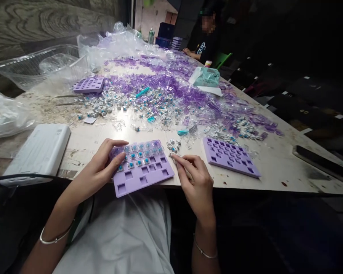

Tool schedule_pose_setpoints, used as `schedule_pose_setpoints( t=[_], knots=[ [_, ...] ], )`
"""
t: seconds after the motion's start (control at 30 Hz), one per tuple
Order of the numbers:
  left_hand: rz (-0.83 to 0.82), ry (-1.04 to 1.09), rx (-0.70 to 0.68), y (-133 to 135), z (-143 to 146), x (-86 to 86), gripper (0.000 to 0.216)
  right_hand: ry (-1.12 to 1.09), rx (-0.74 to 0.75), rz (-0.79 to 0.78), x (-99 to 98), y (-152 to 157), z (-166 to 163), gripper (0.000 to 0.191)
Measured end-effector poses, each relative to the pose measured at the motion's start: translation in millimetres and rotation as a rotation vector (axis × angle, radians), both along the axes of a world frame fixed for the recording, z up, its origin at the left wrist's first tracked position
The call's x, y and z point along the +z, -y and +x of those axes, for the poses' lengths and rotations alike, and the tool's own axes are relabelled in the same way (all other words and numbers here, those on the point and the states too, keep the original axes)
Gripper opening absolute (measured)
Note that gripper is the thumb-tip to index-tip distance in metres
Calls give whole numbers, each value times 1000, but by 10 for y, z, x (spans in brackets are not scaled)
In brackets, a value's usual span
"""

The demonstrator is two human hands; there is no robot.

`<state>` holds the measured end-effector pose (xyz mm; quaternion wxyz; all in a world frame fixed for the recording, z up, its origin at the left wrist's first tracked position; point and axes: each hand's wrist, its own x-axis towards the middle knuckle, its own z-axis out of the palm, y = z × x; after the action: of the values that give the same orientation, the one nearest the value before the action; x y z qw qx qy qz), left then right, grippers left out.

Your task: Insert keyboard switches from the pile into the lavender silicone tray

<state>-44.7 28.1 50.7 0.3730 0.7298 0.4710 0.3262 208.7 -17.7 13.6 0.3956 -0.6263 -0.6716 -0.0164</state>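
Observation:
My left hand (103, 163) grips the left side of a lilac tray (135, 188), thumb on top. Its upper rows hold clear-housed keyboard switches (133, 155) with blue stems; bare square sockets show in the lower rows and toward the right. The tray's near edge juts past the table's front edge. Right of it, my right hand (196, 177) pinches a small keyboard switch (171, 155) between thumb and fingers, partly hidden by the fingertips. Just beyond those fingertips lies a small heap of loose switches (174, 144).
A second lilac tray (231, 159) lies to the right, a third (88, 85) farther back. Loose switches and purple clear pieces (165, 82) cover the middle. A white box (37, 150) stands left, a dark phone-like slab (322, 163) right. A person (204, 42) sits at the far side.

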Motion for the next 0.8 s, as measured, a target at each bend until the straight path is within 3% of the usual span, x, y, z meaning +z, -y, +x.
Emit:
schedule_pose_setpoints(
  t=[0.23,0.4,0.47,0.57,0.67,0.8],
  knots=[
    [85,-37,-2,-14,27,-47,30,-40,39,-47,35,19,-15,22],
    [95,-13,-7,-42,30,-77,31,-385,45,-101,31,46,4,39],
    [73,17,-3,-38,25,-85,30,-437,70,-138,41,55,25,29],
    [158,-24,-19,-26,9,-92,25,-451,142,-175,82,74,46,14],
    [291,-100,-50,-21,0,-89,24,-449,187,-145,132,102,11,16],
    [281,-95,-50,-19,19,-68,24,-340,280,-86,205,119,-127,21]
  ],
)
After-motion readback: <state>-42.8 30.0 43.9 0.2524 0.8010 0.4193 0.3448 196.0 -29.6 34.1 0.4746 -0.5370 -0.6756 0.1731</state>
